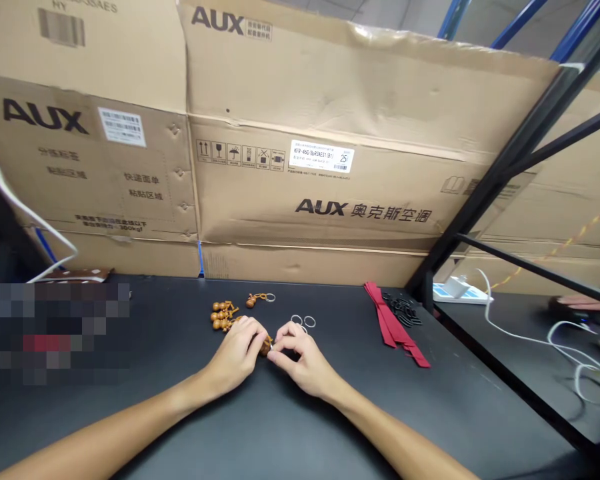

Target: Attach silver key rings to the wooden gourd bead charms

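Cardboard (300, 87), printed AUX, stands upright along the far side and fills most of my view. Next in size, the black tabletop (230, 427), with my work on its middle. The dark metal frame (510, 157) slants across the right, its lower bar running toward the near right corner.

My left hand (239, 351): thumb and fingers drawn in, narrow, holding a brown wooden piece (265, 347) with an orange cord. My right hand (301, 359): thumb and forefinger pinched on a small silvery bit (272, 346) right beside that piece; its exact shape is hidden by my fingers. The two hands face each other, fingertips nearly meeting, just above the tabletop.

White cable (525, 341) loops over the surface beyond the frame, near a white-and-blue power strip (461, 291) with a plug in it. Another person's hand (587, 303) shows at the far right edge. Red strips (393, 320) lie overlapping, well to the right of my hands; black loops (403, 310) are heaped just beside them.

Smaller items: a cluster of wooden gourds (222, 315) with orange cords lies just beyond my left hand. One separate gourd (251, 303), corded to a metal ring (271, 298), lies farther back. Loose metal rings (309, 321) lie just beyond my right hand, one partly covered by it.
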`<state>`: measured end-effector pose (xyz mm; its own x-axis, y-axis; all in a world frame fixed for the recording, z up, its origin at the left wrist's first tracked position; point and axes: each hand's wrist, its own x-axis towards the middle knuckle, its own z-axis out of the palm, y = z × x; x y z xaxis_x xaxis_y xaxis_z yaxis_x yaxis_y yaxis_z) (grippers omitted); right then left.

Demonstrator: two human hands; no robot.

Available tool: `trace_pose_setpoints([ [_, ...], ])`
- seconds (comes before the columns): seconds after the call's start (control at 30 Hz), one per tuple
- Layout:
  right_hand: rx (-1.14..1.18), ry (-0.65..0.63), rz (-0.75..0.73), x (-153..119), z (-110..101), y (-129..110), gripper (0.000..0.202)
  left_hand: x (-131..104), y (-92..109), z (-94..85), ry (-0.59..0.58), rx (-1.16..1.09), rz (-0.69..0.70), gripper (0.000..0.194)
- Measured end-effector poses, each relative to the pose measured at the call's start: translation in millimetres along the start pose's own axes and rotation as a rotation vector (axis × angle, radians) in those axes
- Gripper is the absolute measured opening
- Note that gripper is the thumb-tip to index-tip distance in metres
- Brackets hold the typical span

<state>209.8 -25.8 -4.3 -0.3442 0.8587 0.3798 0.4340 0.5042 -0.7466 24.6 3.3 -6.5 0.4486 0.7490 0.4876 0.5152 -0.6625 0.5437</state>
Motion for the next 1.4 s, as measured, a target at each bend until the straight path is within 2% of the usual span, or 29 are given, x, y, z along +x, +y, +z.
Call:
trace_pose_setpoints([
  [0.17,-0.030,-0.008,-0.059,-2.3,-1.0,-2.8,0.010,1.4,-11.3,3.6,0.015,0.062,-0.094,0.029],
  [0.27,-0.080,0.034,-0.074,-1.5,-2.4,-1.6,0.011,2.4,-16.2,1.5,0.017,0.137,-0.062,0.029],
  [0.43,-0.298,0.147,-0.138,2.5,-8.8,12.6,0.012,8.3,-28.7,-10.1,0.012,0.372,0.000,0.027],
  [0.6,-0.422,0.198,-0.104,7.1,-15.9,29.4,0.016,13.0,-39.6,-15.5,0.001,0.402,-0.028,0.028],
  [0.87,-0.459,0.228,-0.057,9.8,-19.4,34.9,0.016,15.3,-30.7,-15.4,0.020,0.289,-0.050,0.032],
  [1.13,-0.475,0.162,-0.049,7.9,-14.3,34.1,0.006,16.8,-17.1,-18.0,0.034,0.161,-0.067,0.030],
  [1.23,-0.474,0.155,-0.043,7.8,-14.6,33.4,0.003,15.5,-18.3,-18.0,0.025,0.195,-0.062,0.029],
  [1.4,-0.469,0.155,-0.047,8.3,-15.5,34.9,0.002,16.2,-31.2,-17.0,0.036,0.384,0.004,0.022],
])
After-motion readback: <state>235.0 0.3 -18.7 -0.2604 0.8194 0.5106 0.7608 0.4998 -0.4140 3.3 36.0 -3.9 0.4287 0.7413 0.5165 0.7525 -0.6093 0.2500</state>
